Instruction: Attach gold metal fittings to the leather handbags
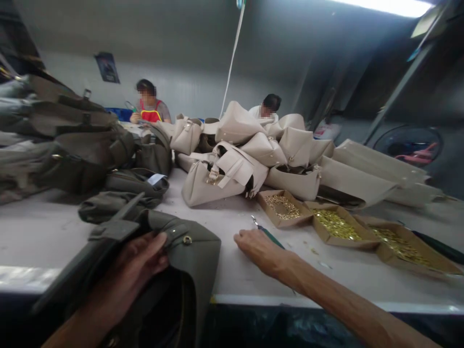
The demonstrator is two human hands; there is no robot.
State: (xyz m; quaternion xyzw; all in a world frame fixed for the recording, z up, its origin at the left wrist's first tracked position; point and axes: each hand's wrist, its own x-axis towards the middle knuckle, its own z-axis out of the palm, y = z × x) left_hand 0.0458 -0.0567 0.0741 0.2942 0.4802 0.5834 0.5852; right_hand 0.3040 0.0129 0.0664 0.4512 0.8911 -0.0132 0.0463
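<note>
My left hand (139, 258) grips a dark olive handbag (203, 251), thumb on top near a gold-coloured ring fitting (187, 239). The bag hangs partly over the table's near edge, its dark opening facing me. To the right, my right hand (257, 246) is low over the tabletop with its fingers curled. Just behind that hand lies a hand tool with a metal tip and a green handle (272, 238), partly hidden by it. Whether the curled fingers hold anything is hidden from this side.
Cream handbags (213, 186) are heaped mid-table; olive bags (83, 159) pile up at left. Cardboard trays (284, 223) of small gold-coloured fittings stand at right, near a fan (408, 145). Two people (150, 108) sit across the white table (224, 280).
</note>
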